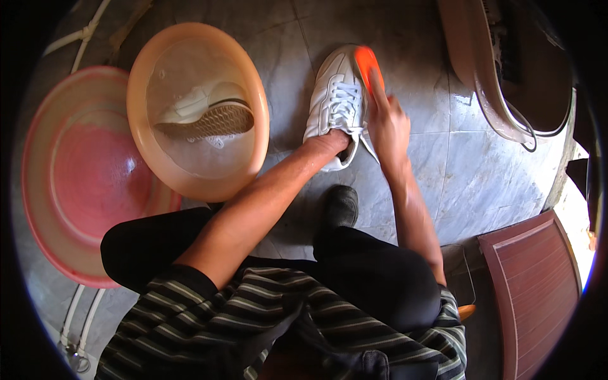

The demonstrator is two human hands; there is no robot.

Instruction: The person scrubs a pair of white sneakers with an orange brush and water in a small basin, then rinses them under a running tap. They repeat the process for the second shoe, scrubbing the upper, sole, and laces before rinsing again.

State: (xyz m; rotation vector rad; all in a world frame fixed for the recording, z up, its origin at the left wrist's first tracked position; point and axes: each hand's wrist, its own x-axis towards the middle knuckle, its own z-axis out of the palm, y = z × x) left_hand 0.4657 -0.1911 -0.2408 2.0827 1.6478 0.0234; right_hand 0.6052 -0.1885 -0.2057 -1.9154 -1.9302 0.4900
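Note:
My left hand (332, 142) reaches into the opening of a white sneaker (324, 95), so its fingers are hidden inside. The sneaker points away from me, with its pale laces (345, 101) on top and loose ends hanging at the right. In my right hand (387, 120) is an orange scrub brush (367, 63), held against the sneaker's right side near the toe. The index finger lies stretched along the brush's back. Its bristles are out of sight.
To the left, a peach basin (261, 126) holds cloudy water and another white sneaker (209, 120) with a brown sole. A larger pink basin (38, 164) is partly behind it. A pale tub-like container (472, 69) stands at the far right. Nearer right is a brown panel (538, 285). Grey tiles (418, 183) cover the floor.

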